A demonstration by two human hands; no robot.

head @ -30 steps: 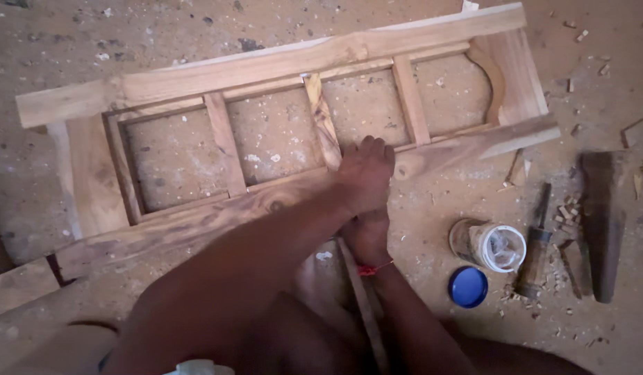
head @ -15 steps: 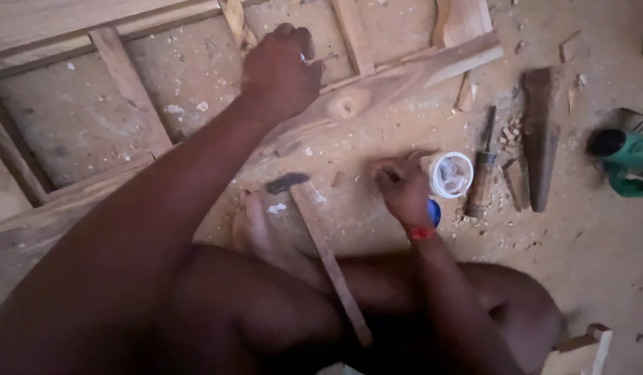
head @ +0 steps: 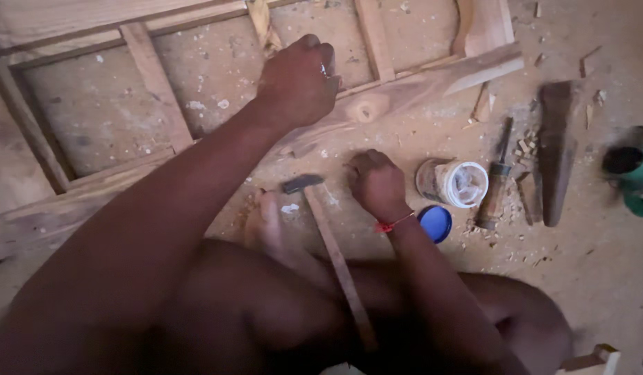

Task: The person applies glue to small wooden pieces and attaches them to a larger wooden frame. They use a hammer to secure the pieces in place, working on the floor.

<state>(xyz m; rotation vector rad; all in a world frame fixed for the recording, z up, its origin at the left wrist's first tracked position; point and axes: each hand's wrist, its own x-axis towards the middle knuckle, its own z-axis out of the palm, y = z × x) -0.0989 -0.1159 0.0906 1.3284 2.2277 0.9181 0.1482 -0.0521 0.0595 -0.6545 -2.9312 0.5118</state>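
On frame rail (head: 405,97): left hand (head: 297,83); hammer (head: 328,243) beside right hand (head: 376,182).

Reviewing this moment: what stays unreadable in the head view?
- Left hand: its fingertips curl onto the wooden frame; what they pinch is hidden.
- Right hand: fist faces down, contents unseen.
- Hammer: handle end lost in shadow between the legs.
- Green tool: blurred, cut by the right edge.
- Open jar: contents unclear.

We see a blue lid (head: 435,223) beside a white tub (head: 455,183), with a chisel (head: 496,179) and a green tool (head: 634,179) on the floor's right side.
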